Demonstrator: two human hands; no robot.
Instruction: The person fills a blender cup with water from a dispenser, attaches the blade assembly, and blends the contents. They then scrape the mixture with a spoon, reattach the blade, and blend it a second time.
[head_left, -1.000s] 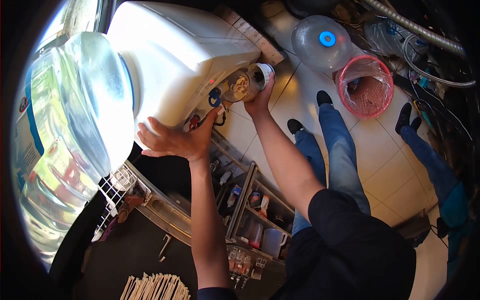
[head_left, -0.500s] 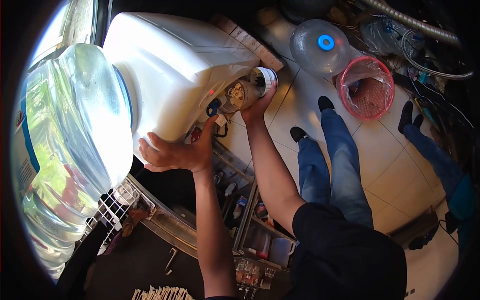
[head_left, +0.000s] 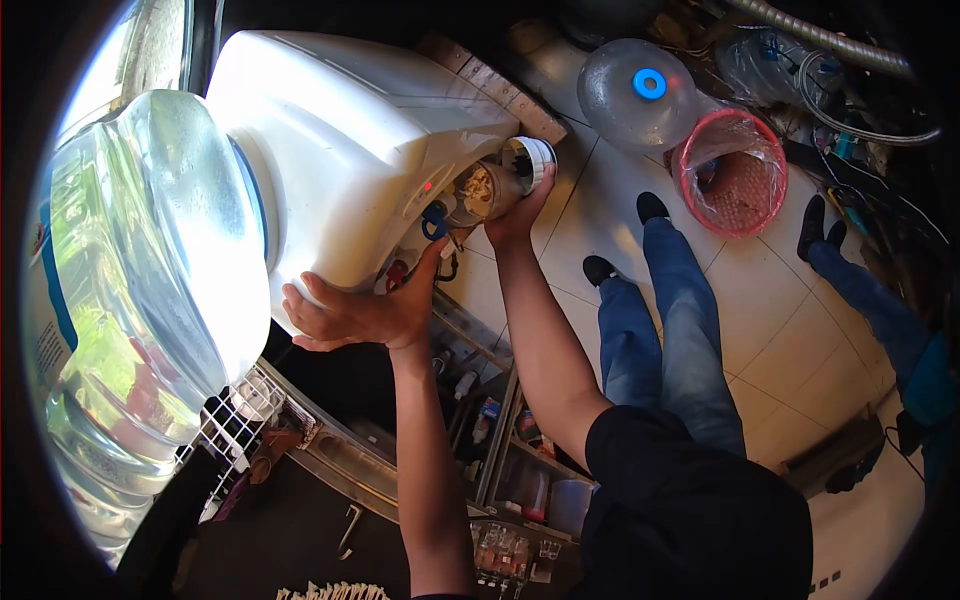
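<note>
My right hand (head_left: 522, 212) is closed around a clear jar (head_left: 510, 190) with pale yellowish pieces (head_left: 478, 190) inside. A white ribbed screw lid (head_left: 530, 163), its hollow side showing, sits at the fingertips of the same hand. The jar is close by the blue tap (head_left: 434, 220) of a white water dispenser (head_left: 330, 130). Against the dispenser's lower corner rests my left hand (head_left: 365, 312), fingers spread, thumb stretched up just under the blue tap. A red tap (head_left: 397, 274) shows beside that thumb. A large clear water bottle (head_left: 140, 250) is fitted to the dispenser.
On the tiled floor stand an empty water bottle (head_left: 640, 100) with a blue cap and a red bin (head_left: 735, 225) with a plastic liner. Another person's leg (head_left: 865, 290) is at the right. A white wire rack (head_left: 225, 425) and shelves with small glasses (head_left: 497, 550) lie below.
The blue tap sits slightly farther right, and my left thumb and hand have shifted a little rightward and down. My right hand keeps its hold on the jar.
</note>
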